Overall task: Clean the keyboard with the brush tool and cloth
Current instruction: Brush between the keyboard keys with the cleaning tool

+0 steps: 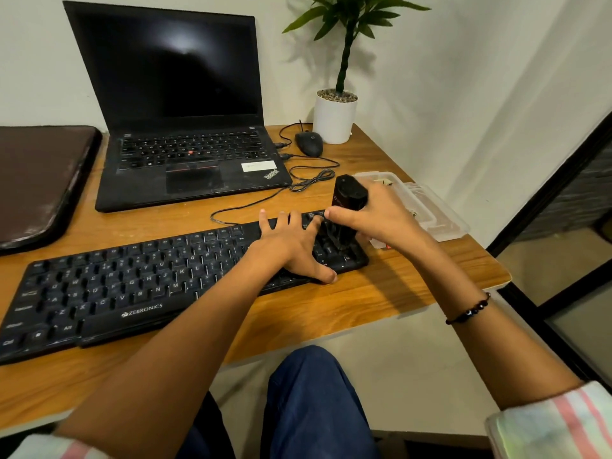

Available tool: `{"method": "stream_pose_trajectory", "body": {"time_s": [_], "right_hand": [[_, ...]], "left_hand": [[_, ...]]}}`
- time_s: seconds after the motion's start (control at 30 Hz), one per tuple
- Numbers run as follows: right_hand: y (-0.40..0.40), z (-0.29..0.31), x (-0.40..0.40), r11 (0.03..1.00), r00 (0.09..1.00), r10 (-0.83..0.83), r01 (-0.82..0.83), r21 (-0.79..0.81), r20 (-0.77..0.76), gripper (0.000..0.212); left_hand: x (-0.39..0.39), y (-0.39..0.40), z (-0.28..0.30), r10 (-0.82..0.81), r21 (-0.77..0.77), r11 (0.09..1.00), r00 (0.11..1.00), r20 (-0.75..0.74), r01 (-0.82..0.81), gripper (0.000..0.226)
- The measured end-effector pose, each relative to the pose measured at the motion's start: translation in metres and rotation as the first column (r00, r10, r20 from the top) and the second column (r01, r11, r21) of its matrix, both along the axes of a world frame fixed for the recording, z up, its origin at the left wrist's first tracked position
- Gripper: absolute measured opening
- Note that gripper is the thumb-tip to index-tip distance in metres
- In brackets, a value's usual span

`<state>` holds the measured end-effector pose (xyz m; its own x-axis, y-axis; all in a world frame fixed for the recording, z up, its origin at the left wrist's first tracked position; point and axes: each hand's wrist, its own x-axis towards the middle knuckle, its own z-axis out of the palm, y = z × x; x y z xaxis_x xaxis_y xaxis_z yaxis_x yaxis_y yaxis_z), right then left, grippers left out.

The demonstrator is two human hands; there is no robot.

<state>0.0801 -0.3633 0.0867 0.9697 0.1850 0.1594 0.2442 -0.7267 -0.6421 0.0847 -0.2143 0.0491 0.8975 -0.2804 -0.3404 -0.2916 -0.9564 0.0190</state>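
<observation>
Presently the right hand point(377, 217) grips the upright black cylindrical brush tool point(347, 207) on the far-right keys of the black plastic keyboard point(132, 279); the left hand point(291, 246) lies flat, steadying it. Risk: hard pressure could dislodge keycaps or push the keyboard toward the worktop point(381, 293) edge. No cloth visible.

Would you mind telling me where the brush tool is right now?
In the head view, the brush tool stands upright in the right hand, over the keyboard's right end beside the left hand.
</observation>
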Motion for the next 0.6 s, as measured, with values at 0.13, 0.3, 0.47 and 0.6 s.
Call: {"method": "stream_pose_trajectory", "body": {"time_s": [0.13,0.3,0.47,0.6], "right_hand": [[-0.002,0.008,0.000,0.993,0.978,-0.001,-0.023,-0.115,-0.208,0.028],[-0.015,0.012,0.005,1.000,0.986,0.005,-0.009,-0.026,-0.164,0.036],[-0.005,0.005,-0.005,0.994,0.976,0.053,-0.071,-0.082,-0.211,0.030],[0.008,-0.003,-0.001,0.966,0.979,-0.016,0.068,-0.249,0.204,0.030]], "left_hand": [[0.000,0.000,0.000,0.003,-0.011,1.000,1.000,0.006,-0.003,0.118],[0.001,0.000,-0.001,0.002,-0.018,1.000,1.000,0.004,-0.001,0.118],[0.001,0.001,-0.002,-0.006,-0.023,1.000,1.000,0.010,0.006,0.119],[0.000,0.001,-0.003,-0.003,-0.013,1.000,1.000,0.010,0.004,0.120]]}}
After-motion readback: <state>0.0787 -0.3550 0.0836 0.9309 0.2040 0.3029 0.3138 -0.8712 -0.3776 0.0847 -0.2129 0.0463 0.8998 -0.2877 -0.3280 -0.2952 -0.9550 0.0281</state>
